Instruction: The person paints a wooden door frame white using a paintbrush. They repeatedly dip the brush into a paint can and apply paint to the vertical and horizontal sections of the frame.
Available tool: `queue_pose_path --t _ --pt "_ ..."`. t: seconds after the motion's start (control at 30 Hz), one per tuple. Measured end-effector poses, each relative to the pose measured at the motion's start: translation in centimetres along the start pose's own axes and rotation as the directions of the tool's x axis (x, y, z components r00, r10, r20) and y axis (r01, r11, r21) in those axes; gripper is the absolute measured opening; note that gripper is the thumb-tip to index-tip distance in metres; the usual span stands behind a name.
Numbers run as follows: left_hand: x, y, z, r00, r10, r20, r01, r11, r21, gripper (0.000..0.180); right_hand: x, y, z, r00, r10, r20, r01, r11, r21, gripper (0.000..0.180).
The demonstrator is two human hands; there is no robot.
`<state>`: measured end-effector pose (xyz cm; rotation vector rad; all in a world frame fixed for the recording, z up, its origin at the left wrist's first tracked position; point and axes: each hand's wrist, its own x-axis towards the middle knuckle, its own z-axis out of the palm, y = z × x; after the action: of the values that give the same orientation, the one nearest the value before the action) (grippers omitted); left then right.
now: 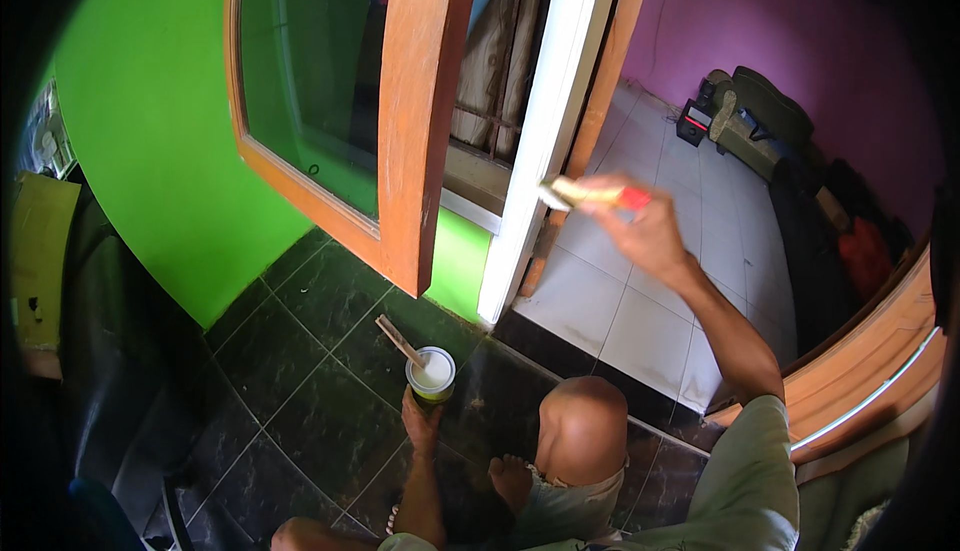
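Observation:
My right hand (642,233) is raised and grips a paintbrush (590,193) with a red handle; its bristles touch the white door-frame post (540,131). Lower down, my left hand (420,421) holds a small green cup of white paint (431,374) just above the dark floor tiles. A wooden stirring stick (398,339) leans out of the cup to the upper left. My bent knee (582,429) is beside the cup.
An open orange wooden window sash with glass (400,131) juts out to the left of the post. A bright green wall (160,121) lies on the left. White tiles (650,281), a purple wall and a dark sofa (765,116) are beyond. An orange door edge (870,361) is at right.

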<state>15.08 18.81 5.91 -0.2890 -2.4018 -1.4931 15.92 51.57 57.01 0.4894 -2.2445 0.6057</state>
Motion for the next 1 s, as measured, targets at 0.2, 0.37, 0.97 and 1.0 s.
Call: queue_pose_path --t 0.2,0.37,0.97,1.0 --pt "-4.0 0.0 0.6 0.987 -0.147 -0.062 0.158 0.955 0.252 0.028 3.5 -2.5 -6.0 0.917 0.358 -0.175 -0.240 0.848 0.472 0.023" --pt "-5.8 2.7 1.3 0.987 -0.094 0.131 0.075 0.987 0.144 0.030 3.3 -4.5 -7.7 0.910 0.372 -0.181 -0.213 0.797 0.566 0.027" --pt "16.7 40.9 -10.0 0.961 0.253 -0.108 -0.243 0.597 -0.764 0.031 -0.1 -7.0 -8.0 0.917 0.378 -0.129 -0.211 0.734 0.646 0.029" --pt "17.3 41.4 -10.4 0.961 0.260 -0.098 -0.239 0.590 -0.771 0.032 0.0 -6.9 -7.7 0.917 0.374 -0.136 -0.201 0.729 0.654 0.028"
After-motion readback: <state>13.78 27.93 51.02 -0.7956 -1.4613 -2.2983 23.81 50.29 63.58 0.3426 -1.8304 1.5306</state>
